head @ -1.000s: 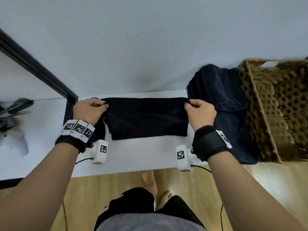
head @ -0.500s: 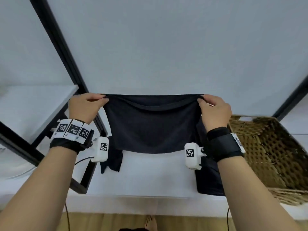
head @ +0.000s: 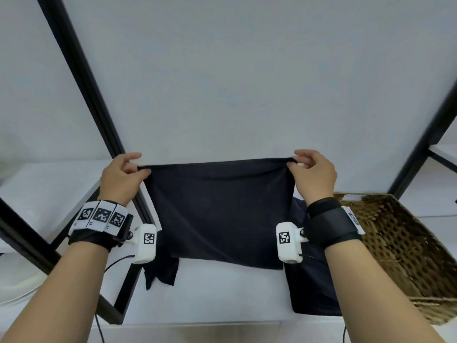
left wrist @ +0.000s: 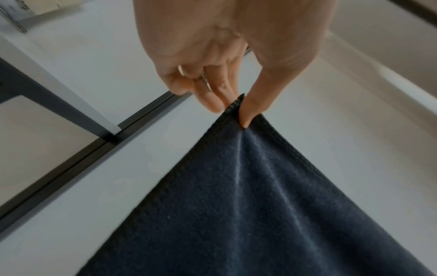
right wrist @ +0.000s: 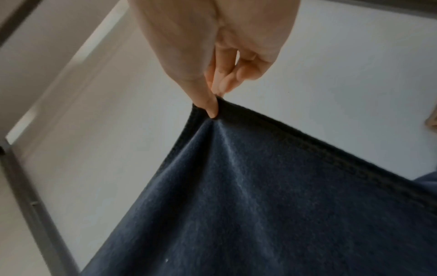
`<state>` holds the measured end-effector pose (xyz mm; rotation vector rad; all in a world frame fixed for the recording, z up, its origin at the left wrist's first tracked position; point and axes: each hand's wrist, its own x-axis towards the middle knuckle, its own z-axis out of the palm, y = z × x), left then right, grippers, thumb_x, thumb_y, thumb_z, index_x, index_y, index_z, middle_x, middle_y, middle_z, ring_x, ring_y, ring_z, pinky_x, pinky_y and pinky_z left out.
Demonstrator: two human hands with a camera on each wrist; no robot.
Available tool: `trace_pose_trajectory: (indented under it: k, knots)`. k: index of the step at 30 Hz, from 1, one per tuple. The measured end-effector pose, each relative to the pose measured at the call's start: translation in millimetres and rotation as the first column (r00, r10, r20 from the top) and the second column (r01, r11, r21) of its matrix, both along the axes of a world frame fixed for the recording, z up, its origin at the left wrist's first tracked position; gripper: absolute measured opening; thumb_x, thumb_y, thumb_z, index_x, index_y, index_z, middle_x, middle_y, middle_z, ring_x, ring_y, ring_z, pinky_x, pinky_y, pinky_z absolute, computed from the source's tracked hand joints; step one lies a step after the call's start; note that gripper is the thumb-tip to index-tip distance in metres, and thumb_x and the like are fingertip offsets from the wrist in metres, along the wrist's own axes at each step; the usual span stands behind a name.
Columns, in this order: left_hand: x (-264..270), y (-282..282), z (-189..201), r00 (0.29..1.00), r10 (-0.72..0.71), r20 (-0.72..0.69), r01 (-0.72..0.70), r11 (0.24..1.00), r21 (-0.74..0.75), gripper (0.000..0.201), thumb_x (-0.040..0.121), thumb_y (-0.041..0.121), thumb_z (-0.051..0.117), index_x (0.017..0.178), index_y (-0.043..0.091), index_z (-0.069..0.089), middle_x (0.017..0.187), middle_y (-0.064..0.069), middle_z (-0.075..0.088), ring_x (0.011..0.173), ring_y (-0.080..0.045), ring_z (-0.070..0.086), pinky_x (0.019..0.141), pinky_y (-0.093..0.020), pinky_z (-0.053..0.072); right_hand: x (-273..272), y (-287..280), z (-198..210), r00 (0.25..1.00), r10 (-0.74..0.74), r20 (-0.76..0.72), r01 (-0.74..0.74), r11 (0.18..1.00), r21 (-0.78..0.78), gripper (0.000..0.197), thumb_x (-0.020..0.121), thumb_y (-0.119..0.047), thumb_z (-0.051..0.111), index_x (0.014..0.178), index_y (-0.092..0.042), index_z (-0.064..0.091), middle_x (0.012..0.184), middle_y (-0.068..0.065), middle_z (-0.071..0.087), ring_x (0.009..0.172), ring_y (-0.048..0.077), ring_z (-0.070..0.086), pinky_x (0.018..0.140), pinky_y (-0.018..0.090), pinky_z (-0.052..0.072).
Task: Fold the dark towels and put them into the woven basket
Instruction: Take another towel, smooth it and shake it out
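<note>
Head view shows the left hand (head: 121,177) and right hand (head: 314,173) each with a pinching grip on a top corner of the dark towel (head: 220,211), its long axis running 9-to-3 above the white desk (head: 222,293), the woven basket (head: 400,246) at 4 o'clock, while wrist views alone reveal its stitched hem (left wrist: 293,149).

A white table (head: 222,300) carries a woven basket (head: 400,248) and dark towels (head: 311,293).

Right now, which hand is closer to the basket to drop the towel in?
The right hand. It pinches the towel corner beside the woven basket; the left hand holds the far corner.
</note>
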<state>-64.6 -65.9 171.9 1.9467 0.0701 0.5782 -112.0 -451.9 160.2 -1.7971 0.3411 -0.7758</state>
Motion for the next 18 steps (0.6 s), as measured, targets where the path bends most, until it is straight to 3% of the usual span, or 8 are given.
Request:
trace_pose_trajectory:
  k: [2, 4, 6, 8, 11, 14, 18]
  knots:
    - [6, 1, -11, 0.997, -0.013, -0.074, 0.018, 0.998, 0.068, 0.029, 0.078, 0.016, 0.076, 0.080, 0.045, 0.070, 0.071, 0.010, 0.063, 0.065, -0.001, 0.057, 0.069, -0.015, 0.042, 6, -2, -8, 0.997, 0.008, -0.073, -0.011, 0.999, -0.037, 0.017, 0.081, -0.020, 0.071, 0.090, -0.035, 0.069, 0.082, -0.023, 0.067, 0.082, 0.000, 0.061, 0.073, 0.003, 0.037]
    - [14, 1, -23, 0.981, -0.050, -0.189, 0.062, 0.996, 0.058, 0.026, 0.081, 0.009, 0.073, 0.082, 0.035, 0.075, 0.065, 0.005, 0.065, 0.061, -0.010, 0.059, 0.068, -0.022, 0.049, 15, -2, -21, 0.990, -0.005, -0.138, 0.002, 1.000, -0.015, 0.015, 0.082, -0.018, 0.069, 0.084, -0.033, 0.071, 0.087, -0.018, 0.071, 0.083, 0.004, 0.065, 0.083, 0.014, 0.044]
    - [20, -2, -35, 0.943, -0.124, -0.308, 0.108, 0.992, -0.068, 0.021, 0.087, -0.001, 0.065, 0.092, 0.016, 0.076, 0.066, -0.006, 0.068, 0.063, -0.020, 0.067, 0.066, -0.030, 0.057, 27, 1, -39, 0.982, 0.013, -0.189, 0.010, 0.993, 0.119, 0.018, 0.084, -0.011, 0.065, 0.083, -0.027, 0.073, 0.092, -0.006, 0.074, 0.070, 0.010, 0.072, 0.082, 0.025, 0.055]
    - [27, -10, -45, 0.906, -0.194, -0.378, 0.115, 0.969, -0.220, 0.019, 0.091, -0.009, 0.056, 0.095, 0.003, 0.070, 0.079, -0.015, 0.067, 0.071, -0.025, 0.073, 0.061, -0.025, 0.059, 37, 4, -53, 0.972, 0.068, -0.223, 0.006, 0.950, 0.312, 0.021, 0.088, -0.001, 0.060, 0.085, -0.019, 0.071, 0.095, 0.008, 0.072, 0.066, 0.015, 0.074, 0.074, 0.032, 0.061]
    - [41, -24, -59, 0.887, -0.248, -0.389, 0.099, 0.926, -0.365, 0.013, 0.094, -0.010, 0.050, 0.098, -0.003, 0.061, 0.088, -0.016, 0.062, 0.084, -0.029, 0.072, 0.067, -0.028, 0.061, 51, 5, -69, 0.959, 0.123, -0.257, -0.005, 0.910, 0.415, 0.022, 0.091, 0.005, 0.054, 0.086, -0.014, 0.065, 0.097, 0.014, 0.069, 0.078, 0.019, 0.074, 0.077, 0.034, 0.061]
    - [56, -31, -69, 0.907, -0.220, -0.358, 0.069, 0.918, -0.390, 0.009, 0.093, -0.005, 0.053, 0.089, -0.001, 0.061, 0.099, -0.019, 0.066, 0.092, -0.029, 0.071, 0.079, -0.032, 0.060, 65, 7, -76, 0.959, 0.191, -0.208, -0.078, 0.887, 0.455, 0.020, 0.093, 0.004, 0.053, 0.092, -0.013, 0.062, 0.096, 0.007, 0.066, 0.097, 0.023, 0.070, 0.088, 0.033, 0.056]
    - [67, -27, -81, 0.951, -0.224, -0.215, 0.112, 0.892, -0.438, 0.012, 0.086, -0.008, 0.059, 0.077, -0.001, 0.063, 0.098, -0.014, 0.074, 0.092, -0.024, 0.073, 0.077, -0.026, 0.059, 73, 6, -80, 0.952, 0.282, -0.121, -0.181, 0.834, 0.521, 0.019, 0.095, 0.003, 0.052, 0.101, -0.014, 0.060, 0.109, 0.006, 0.064, 0.110, 0.020, 0.062, 0.088, 0.024, 0.050]
